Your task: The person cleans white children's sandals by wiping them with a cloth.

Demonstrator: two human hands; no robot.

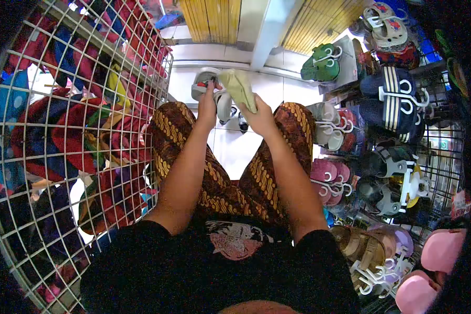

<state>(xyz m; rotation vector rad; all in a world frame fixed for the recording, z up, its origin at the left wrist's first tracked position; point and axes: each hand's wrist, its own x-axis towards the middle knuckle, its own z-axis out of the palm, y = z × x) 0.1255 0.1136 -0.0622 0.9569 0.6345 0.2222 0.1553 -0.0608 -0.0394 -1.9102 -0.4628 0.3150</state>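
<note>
My left hand [208,107] is closed on a grey-and-white sandal [198,90] held out between my knees, with a bit of red on it. A second white sandal [223,109] hangs just to its right and below. In my right hand [259,116] is a pale yellow-green cloth [239,90], gripped by its lower end. Its upper part is smeared by motion and lies close to the sandals. Small black-and-white parts [243,124] show under the white sandal, over the floor.
A wire grid [83,133] full of colourful goods rises at my left. Sandals on white hangers line the right, among them a navy striped pair [392,99], green ones [321,63] and pink ones [331,175]. White floor tiles [230,154] and a door post [269,31] lie ahead.
</note>
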